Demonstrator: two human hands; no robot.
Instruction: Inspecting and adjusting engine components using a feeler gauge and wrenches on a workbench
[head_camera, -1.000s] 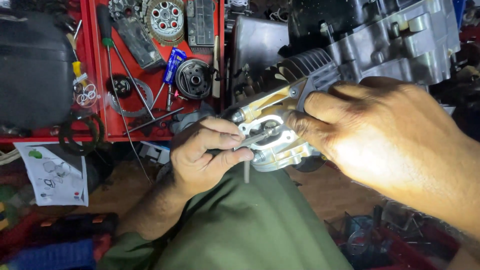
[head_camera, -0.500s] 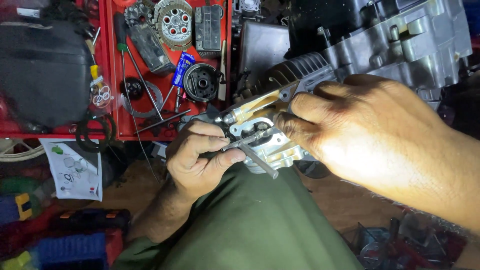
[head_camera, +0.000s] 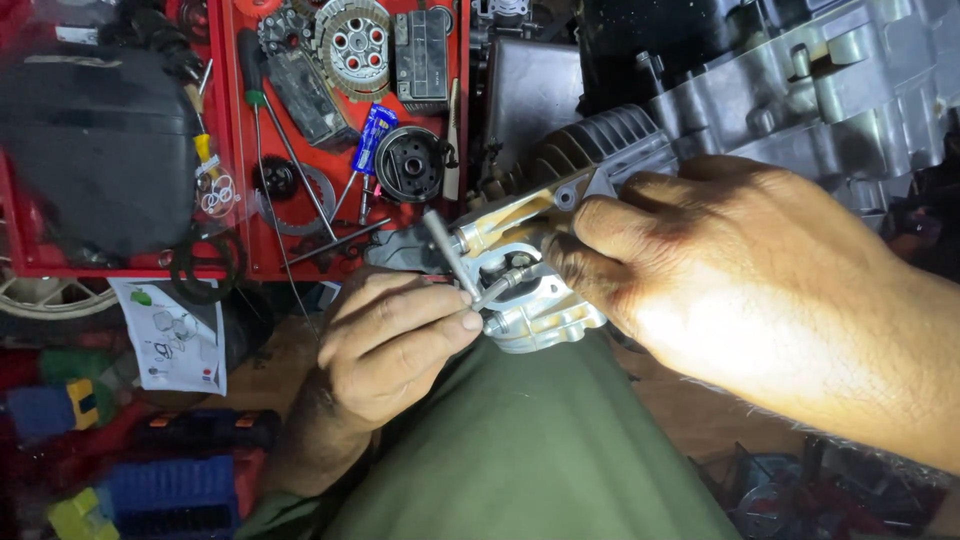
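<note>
My right hand (head_camera: 760, 290) grips a small silver metal engine part (head_camera: 535, 300), a cast housing with round openings, held over my green-trousered knee (head_camera: 530, 440). My left hand (head_camera: 400, 340) pinches a thin metal T-handle tool (head_camera: 455, 262) whose shaft enters the part's opening; the crossbar now points up and to the left. Behind the part sits a large grey finned engine block (head_camera: 760, 90).
A red tray (head_camera: 350, 130) at the upper left holds clutch plates, gears, a screwdriver and small parts. A black cover (head_camera: 95, 150) lies in another red tray. A white printed sheet (head_camera: 170, 335) and coloured plastic boxes (head_camera: 150, 480) sit on the floor.
The tool's handle has turned from hanging below the part to sticking up and left of it. My left hand rolled with it; my right hand kept its grip.
</note>
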